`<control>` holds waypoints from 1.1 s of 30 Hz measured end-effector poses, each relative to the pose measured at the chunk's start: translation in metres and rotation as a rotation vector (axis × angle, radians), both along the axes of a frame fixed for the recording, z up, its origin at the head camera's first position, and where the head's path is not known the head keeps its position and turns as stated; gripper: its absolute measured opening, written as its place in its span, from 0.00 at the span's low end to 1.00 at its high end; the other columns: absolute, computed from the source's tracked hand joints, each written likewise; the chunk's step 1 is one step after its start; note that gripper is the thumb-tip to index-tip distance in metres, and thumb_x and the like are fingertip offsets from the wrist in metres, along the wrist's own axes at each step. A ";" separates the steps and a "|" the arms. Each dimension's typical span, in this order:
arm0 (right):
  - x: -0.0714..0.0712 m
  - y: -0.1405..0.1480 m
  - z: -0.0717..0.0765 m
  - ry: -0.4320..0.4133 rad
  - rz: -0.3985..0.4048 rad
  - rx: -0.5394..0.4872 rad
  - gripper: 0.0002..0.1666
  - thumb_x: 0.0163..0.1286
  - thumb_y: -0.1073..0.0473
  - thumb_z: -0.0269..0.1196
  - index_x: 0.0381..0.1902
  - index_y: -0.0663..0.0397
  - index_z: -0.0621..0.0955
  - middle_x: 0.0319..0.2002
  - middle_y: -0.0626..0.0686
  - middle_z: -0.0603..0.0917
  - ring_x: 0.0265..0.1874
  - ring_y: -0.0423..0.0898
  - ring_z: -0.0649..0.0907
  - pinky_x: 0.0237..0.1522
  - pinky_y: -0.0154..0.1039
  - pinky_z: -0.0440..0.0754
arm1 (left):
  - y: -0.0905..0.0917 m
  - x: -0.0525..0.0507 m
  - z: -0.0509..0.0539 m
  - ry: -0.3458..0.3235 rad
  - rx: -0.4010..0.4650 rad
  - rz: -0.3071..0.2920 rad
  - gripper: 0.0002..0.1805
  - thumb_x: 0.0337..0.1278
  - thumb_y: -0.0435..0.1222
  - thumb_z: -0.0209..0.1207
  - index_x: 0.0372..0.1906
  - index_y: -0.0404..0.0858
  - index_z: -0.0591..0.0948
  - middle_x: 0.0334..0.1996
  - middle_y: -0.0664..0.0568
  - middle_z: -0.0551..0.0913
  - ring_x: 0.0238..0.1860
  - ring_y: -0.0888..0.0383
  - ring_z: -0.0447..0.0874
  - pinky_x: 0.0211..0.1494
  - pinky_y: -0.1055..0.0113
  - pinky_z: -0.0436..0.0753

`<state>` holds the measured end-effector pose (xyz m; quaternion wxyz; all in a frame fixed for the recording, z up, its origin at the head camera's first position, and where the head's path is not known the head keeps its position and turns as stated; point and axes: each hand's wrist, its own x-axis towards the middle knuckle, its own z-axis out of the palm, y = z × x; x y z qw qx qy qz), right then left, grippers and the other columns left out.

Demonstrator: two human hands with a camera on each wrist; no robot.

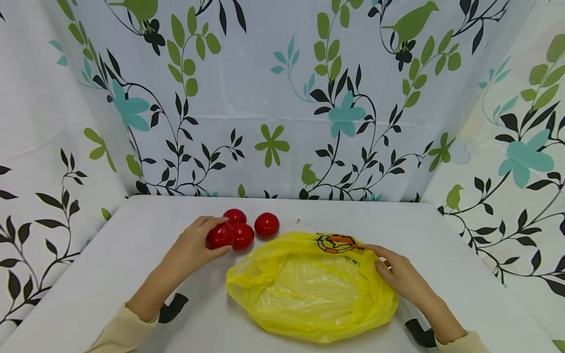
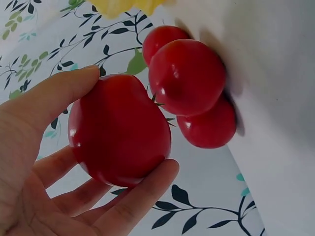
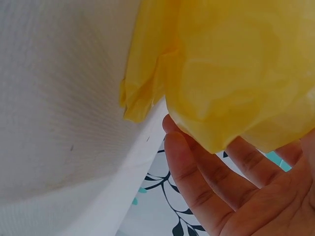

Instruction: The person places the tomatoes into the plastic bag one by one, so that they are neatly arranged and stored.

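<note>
While my left hand [image 1: 192, 248] grips one red tomato [image 2: 120, 130], thumb on one side and fingers curled about the other, my right hand [image 1: 400, 275] touches the right edge of a yellow plastic bag [image 1: 309, 287]. Those right fingers look fairly straight against the film in the wrist view; my thumb is hidden there, so I cannot tell whether I am pinching the edge or only propping it.

By my reckoning I am at an early stage. What is done: the bag lies on the white worktop [image 1: 152, 223] with its mouth spread wide, the printed mark [image 1: 337, 243] on its far rim, and one tomato is in my grasp. It seems to be raised off the worktop, though I can't be sure by how much. No tomato shows inside the bag, only bare, creased film.

What is left: three others lie on the worktop beyond my left fingers. The near tomato [image 1: 244, 237] and the rear tomato [image 1: 236, 215] sit close together, touching or almost so, while the outer tomato [image 1: 267, 225] sits a little to their right, just behind the bag. None of these three is in my grasp.
</note>
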<state>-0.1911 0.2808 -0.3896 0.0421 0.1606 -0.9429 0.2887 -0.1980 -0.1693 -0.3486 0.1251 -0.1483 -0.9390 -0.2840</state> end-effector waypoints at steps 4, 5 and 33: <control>0.000 0.000 -0.001 -0.002 0.002 0.002 0.24 0.71 0.68 0.55 0.64 0.59 0.73 0.60 0.65 0.77 0.42 0.52 0.83 0.41 0.45 0.85 | 0.005 0.003 0.002 0.016 0.000 -0.015 0.34 0.47 0.38 0.73 0.62 0.37 0.75 0.58 0.37 0.75 0.56 0.36 0.76 0.48 0.45 0.84; 0.000 0.000 -0.001 -0.005 0.001 0.001 0.24 0.71 0.68 0.55 0.64 0.59 0.73 0.60 0.66 0.77 0.42 0.52 0.83 0.41 0.45 0.85 | 0.007 0.004 0.002 0.021 0.003 -0.021 0.35 0.47 0.38 0.74 0.62 0.38 0.75 0.58 0.37 0.75 0.56 0.36 0.76 0.47 0.45 0.84; 0.001 -0.001 -0.002 -0.053 -0.026 -0.012 0.25 0.71 0.66 0.56 0.65 0.58 0.72 0.60 0.66 0.76 0.42 0.51 0.82 0.40 0.44 0.85 | 0.048 0.034 0.012 0.051 0.039 -0.182 0.34 0.43 0.39 0.76 0.60 0.46 0.78 0.58 0.48 0.76 0.54 0.46 0.80 0.45 0.56 0.87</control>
